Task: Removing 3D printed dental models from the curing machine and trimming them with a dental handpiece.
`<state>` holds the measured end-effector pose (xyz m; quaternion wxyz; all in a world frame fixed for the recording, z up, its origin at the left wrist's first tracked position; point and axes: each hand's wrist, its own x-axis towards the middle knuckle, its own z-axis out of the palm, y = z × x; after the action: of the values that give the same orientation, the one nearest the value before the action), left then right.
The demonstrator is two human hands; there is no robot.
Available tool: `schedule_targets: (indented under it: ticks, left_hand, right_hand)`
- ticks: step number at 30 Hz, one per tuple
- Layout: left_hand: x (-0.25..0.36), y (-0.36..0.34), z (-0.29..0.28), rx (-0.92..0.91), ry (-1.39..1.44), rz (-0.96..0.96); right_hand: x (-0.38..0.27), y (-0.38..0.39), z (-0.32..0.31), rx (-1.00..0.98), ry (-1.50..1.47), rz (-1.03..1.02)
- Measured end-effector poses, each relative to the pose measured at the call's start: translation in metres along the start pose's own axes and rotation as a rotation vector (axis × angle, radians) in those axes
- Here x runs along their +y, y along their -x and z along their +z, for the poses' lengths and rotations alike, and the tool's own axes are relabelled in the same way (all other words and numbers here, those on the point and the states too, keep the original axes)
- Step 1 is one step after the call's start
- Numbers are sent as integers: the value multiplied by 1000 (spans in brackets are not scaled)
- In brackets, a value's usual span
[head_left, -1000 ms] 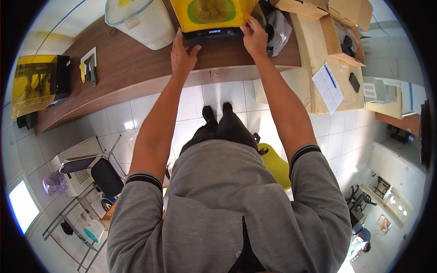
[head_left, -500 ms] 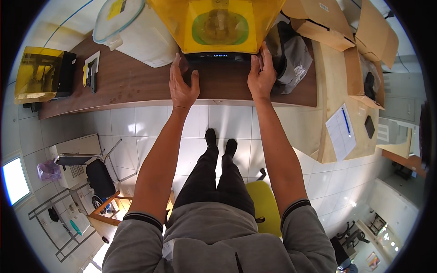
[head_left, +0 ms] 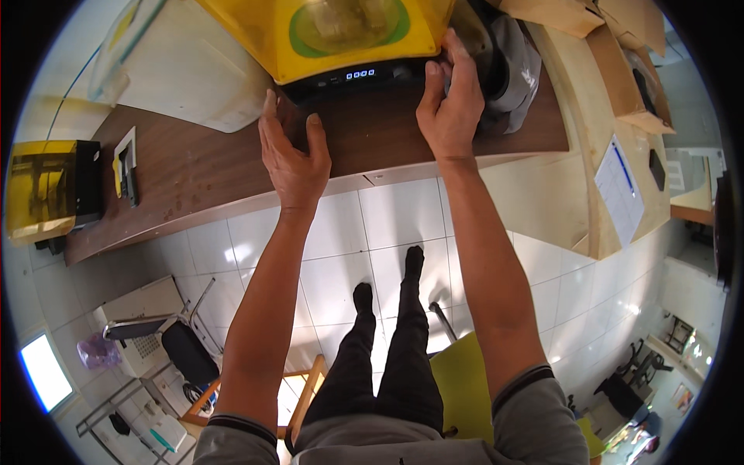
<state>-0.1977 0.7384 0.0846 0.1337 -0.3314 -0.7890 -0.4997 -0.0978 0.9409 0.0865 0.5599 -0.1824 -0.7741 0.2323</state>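
Observation:
A device with a translucent yellow cover [head_left: 256,23], green oval opening and black display base [head_left: 318,88] sits on the brown desk [head_left: 201,178]. My left hand [head_left: 294,159] is just below the base's left end, beside a whitish plastic container [head_left: 186,77], fingers spread and holding nothing. My right hand [head_left: 453,108] has straightened fingers, the fingertips at the base's right corner, maybe touching it, with the thumb apart. A grey bag [head_left: 519,93] lies to its right.
Left are tools [head_left: 125,167] and another yellow-covered machine [head_left: 43,186]. Right are cardboard boxes [head_left: 616,70], paper with a pen [head_left: 618,198] and a dark slab [head_left: 656,169]. Behind me are a yellow-green chair [head_left: 457,380], a black-seated chair [head_left: 190,349] and another person [head_left: 647,434].
The view has shifted, showing more of my legs, and my feet stand differently. My left hand's fingers have come away from the base's corner; my right hand stays by its corner.

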Motion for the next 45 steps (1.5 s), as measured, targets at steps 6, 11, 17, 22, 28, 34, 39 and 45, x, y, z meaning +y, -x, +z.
schedule_targets:
  ticks: [6,11,17,22,28,34,39,45]
  left_hand:
    - [-1,-8,3,-37,63,62]
    - [-7,-5,6,-5,29,153]
    - [-15,-6,6,63,-48,210]
    - [-9,-8,8,99,-83,228]
    - [-9,-4,10,47,-101,192]
    - [1,3,13,59,-298,171]
    - [4,4,12,2,-385,125]
    - [3,5,12,-14,-450,112]
  right_hand:
    - [-7,-11,-3,14,101,-150]
    - [-12,-10,-4,36,166,-386]
    - [-24,-3,-6,-135,101,-317]
    - [-11,-1,-7,-201,236,-185]
    - [-7,4,-1,-67,185,-169]
    - [-10,8,-1,-90,206,-151]
    - [-10,9,-1,-142,239,-94]
    - [-10,9,-1,-137,261,-85]
